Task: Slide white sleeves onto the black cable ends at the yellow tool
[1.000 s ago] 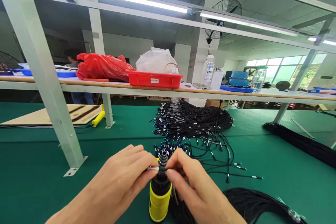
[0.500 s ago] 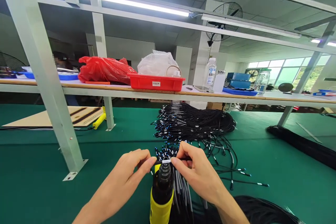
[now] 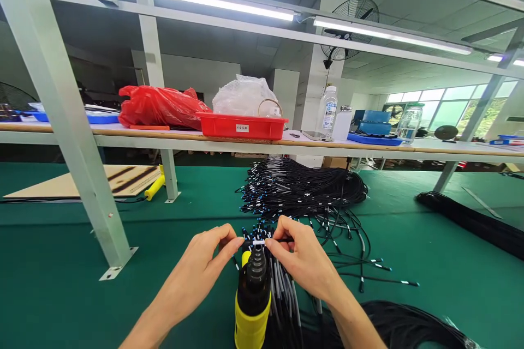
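A black cable with a white sleeve (image 3: pixel 259 242) on it is stretched level between my hands. My left hand (image 3: pixel 215 253) pinches its left end between thumb and fingers. On the other side, my right hand (image 3: pixel 297 253) pinches the cable just past the sleeve. Right below stands a yellow and black heat gun (image 3: pixel 252 305), upright, its stepped dark nozzle (image 3: pixel 257 264) pointing up at the sleeve. Behind and beside the nozzle lies a bunch of black cables (image 3: pixel 284 300) with grey sections and blue-tipped ends, partly hidden by my right hand.
A big pile of black cables (image 3: pixel 303 188) lies on the green mat (image 3: pixel 196 196) ahead. More bundles lie at right (image 3: pixel 470 223) and front right (image 3: pixel 413 324). Metal posts (image 3: pixel 82 136) carry a shelf with a red bin (image 3: pixel 242 127) and bottles. A wooden board (image 3: pixel 94 180) lies left.
Both hands have lifted the cable slightly, so the gap above the nozzle is a little larger. The white sleeve looks turned or narrower. The grips are the same.
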The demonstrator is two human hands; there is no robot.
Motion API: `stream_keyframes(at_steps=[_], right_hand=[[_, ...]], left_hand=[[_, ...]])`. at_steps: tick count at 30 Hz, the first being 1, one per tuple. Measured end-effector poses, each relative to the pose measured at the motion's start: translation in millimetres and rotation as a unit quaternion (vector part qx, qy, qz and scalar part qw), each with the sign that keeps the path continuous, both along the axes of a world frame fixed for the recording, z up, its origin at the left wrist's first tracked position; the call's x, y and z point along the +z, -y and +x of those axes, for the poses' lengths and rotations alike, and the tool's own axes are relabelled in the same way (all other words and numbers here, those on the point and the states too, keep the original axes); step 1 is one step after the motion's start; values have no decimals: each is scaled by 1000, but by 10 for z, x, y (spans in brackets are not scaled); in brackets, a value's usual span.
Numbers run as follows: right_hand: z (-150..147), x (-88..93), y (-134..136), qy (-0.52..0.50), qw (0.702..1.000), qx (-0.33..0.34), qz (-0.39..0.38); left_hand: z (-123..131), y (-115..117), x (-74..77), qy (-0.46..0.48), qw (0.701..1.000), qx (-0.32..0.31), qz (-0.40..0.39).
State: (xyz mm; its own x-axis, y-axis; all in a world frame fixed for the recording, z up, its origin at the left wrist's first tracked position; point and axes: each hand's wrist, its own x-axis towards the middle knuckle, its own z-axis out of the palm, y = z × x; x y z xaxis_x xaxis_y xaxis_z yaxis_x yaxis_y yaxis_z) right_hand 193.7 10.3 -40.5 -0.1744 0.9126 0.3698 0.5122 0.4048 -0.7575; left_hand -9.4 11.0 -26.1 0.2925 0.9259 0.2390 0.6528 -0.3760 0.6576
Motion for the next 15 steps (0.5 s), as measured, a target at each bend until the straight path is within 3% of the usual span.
stream_keyframes(at_steps=[15], right_hand=[[15,-1,6,9,1000,-14,2]], left_hand=[[23,12,51,0,1000,5,9]])
